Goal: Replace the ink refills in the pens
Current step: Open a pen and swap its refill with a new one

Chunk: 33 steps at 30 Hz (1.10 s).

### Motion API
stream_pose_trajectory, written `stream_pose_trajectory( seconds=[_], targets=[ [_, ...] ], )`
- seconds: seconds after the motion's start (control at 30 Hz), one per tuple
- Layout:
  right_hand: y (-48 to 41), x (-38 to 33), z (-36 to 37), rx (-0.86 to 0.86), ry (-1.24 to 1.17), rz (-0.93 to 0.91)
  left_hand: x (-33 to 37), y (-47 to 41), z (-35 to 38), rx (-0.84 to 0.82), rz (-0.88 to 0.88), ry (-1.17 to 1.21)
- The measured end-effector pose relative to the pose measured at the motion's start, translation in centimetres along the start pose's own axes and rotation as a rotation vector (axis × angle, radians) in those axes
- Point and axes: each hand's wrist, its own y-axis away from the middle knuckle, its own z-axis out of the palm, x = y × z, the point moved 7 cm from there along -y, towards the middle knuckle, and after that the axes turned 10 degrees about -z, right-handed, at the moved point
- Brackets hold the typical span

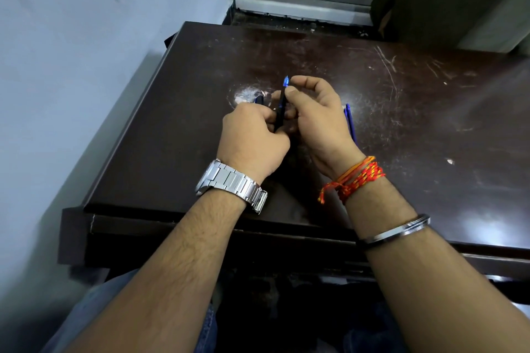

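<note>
Hands meet above the dark counter (183, 135): the left hand (252, 137) is clenched round the lower barrel of a dark pen (280, 112), the right hand (318, 120) pinches its blue tip end. Blue refills (350, 120) lie on the counter just beside the right hand

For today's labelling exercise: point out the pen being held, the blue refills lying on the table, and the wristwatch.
pen (281, 107), head view, on the dark barrel between both hands
blue refills (350, 120), head view, on the shafts beside the right hand
wristwatch (229, 182), head view, on the metal band
</note>
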Motion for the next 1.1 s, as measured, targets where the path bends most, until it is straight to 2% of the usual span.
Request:
stream_pose_trajectory(
  seconds=[0.1,0.33,0.57,0.8,1.0,1.1],
  targets=[
    [0.1,0.2,-0.2,-0.014,0.141,-0.008,0.0,0.0,0.0,0.014,0.005,-0.022],
    [-0.1,0.1,-0.1,-0.014,0.083,-0.012,0.0,0.0,0.2,0.011,0.007,-0.036],
    [0.1,0.5,-0.2,-0.019,0.150,-0.006,0.0,-0.1,0.2,0.014,0.010,-0.045],
    [-0.2,0.0,-0.8,0.139,0.026,-0.042,-0.1,0.0,0.5,-0.020,0.011,-0.042],
    [-0.7,-1.8,-3.1,0.390,-0.080,-0.218,-0.2,0.3,1.2,-0.129,-0.012,0.002],
    [-0.9,-1.9,-4.4,0.439,-0.015,-0.225,-0.4,0.2,1.2,-0.135,-0.036,0.026]
  ],
)
